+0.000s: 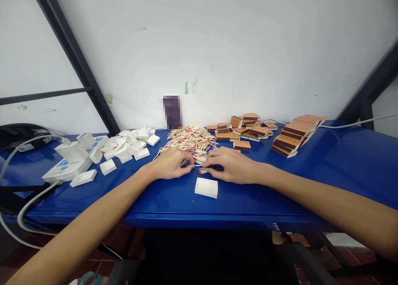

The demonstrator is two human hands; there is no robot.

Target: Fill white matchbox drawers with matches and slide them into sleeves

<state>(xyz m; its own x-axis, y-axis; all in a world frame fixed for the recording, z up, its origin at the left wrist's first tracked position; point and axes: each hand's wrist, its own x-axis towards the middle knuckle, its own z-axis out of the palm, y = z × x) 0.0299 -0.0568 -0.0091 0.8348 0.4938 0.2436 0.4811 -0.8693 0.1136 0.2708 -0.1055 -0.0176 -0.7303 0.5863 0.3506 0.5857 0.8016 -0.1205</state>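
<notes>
Both hands meet at the near edge of a large heap of loose red-tipped matchsticks [191,136]. My left hand [172,164] is closed, thumb and forefinger pinching at the end of a single matchstick [198,165]. Opposite it, my right hand [231,165] has its thumb and fingers closed on a few matchsticks [202,171], whose red heads point left, just above the table. Right below the hands lies a white matchbox tray [206,187], open side up, apart from both of them.
White matchbox trays [124,146] are piled left of the heap. Brown matchbox sleeves [248,127] lie behind on the right, with stacked rows of sleeves [295,134] farther right. A power strip [66,169] with plugged-in adapters and white cables stands on the blue table [248,206].
</notes>
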